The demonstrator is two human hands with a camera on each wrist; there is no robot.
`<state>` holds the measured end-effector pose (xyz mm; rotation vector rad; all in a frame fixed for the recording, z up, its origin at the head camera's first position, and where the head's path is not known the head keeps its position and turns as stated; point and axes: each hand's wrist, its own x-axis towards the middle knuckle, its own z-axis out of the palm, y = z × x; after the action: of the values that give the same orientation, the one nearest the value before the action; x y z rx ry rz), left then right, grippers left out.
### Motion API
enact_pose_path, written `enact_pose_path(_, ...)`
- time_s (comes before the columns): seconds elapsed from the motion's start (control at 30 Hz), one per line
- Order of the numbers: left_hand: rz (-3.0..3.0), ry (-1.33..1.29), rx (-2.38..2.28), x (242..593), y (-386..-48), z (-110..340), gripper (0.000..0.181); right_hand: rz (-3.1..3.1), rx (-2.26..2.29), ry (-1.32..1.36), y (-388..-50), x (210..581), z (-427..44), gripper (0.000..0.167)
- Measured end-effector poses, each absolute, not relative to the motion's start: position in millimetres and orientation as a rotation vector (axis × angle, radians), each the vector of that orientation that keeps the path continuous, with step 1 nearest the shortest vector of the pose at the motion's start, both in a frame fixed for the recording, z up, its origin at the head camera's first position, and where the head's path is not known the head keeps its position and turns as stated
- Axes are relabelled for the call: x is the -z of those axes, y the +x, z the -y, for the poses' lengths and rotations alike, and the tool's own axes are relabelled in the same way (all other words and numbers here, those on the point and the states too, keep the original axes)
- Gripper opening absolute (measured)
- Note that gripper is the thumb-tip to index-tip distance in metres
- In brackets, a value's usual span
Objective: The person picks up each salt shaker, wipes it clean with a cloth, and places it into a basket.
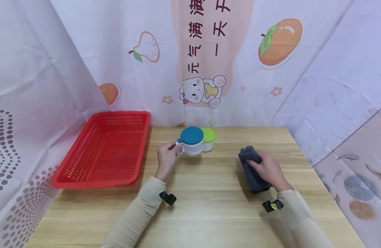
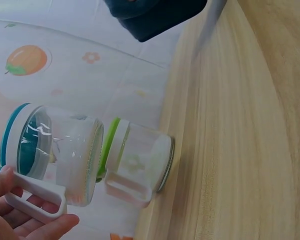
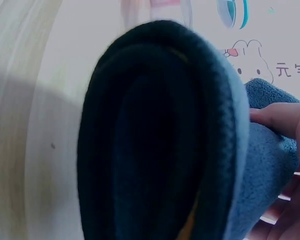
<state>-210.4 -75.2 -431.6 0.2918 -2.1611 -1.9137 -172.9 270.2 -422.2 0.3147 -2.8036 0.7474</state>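
Observation:
My left hand (image 1: 167,159) grips the white handle (image 2: 40,197) of a clear jar with a blue lid (image 1: 192,135). In the left wrist view this jar (image 2: 72,150) is upright and raised above the tabletop. Just behind it to the right stands a similar, smaller jar with a green lid (image 1: 208,135), its base on the table. My right hand (image 1: 270,169) holds a folded dark grey-blue cloth (image 1: 251,172), thumb on the near side. The cloth (image 3: 165,130) fills much of the right wrist view, its folded layers facing the camera and hiding part of the table.
A red perforated plastic basket (image 1: 140,151) stands on the left of the wooden table (image 1: 209,213). Behind the table hangs a printed curtain (image 1: 240,113), close to the jars. A black strap device is on each wrist.

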Motion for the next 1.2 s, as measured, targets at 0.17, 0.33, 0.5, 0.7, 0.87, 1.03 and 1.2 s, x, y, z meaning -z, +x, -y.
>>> enact_pose_path(0.17,2.177,0.292,1.903,430.9,-206.9,73.2,0.027,2.780,-0.763,0.332,-176.1,422.0,-263.6,0.031)
enact_pose_path(0.33,2.182,0.308,1.908,431.7,-203.5,70.5,0.027,2.759,-0.756,0.347,-177.1,421.5,-257.3,0.025)
enact_pose_path(0.5,2.185,0.293,1.932,433.5,-201.6,67.7,0.025,2.741,-0.756,0.346,-177.6,419.4,-252.0,0.020)
enact_pose_path(0.7,2.197,0.292,1.959,435.9,-199.9,64.2,0.025,2.709,-0.774,0.367,-178.6,417.4,-247.6,0.021)
enact_pose_path(0.87,2.190,0.270,1.960,437.9,-197.5,61.7,0.026,2.700,-0.779,0.369,-177.9,414.9,-244.5,0.025)
enact_pose_path(1.03,2.192,0.241,1.949,440.3,-195.1,58.8,0.027,2.686,-0.759,0.389,-177.3,413.1,-240.8,0.027)
enact_pose_path(1.2,2.177,0.214,1.957,442.2,-193.6,55.6,0.026,2.670,-0.763,0.404,-176.5,412.6,-237.5,0.026)
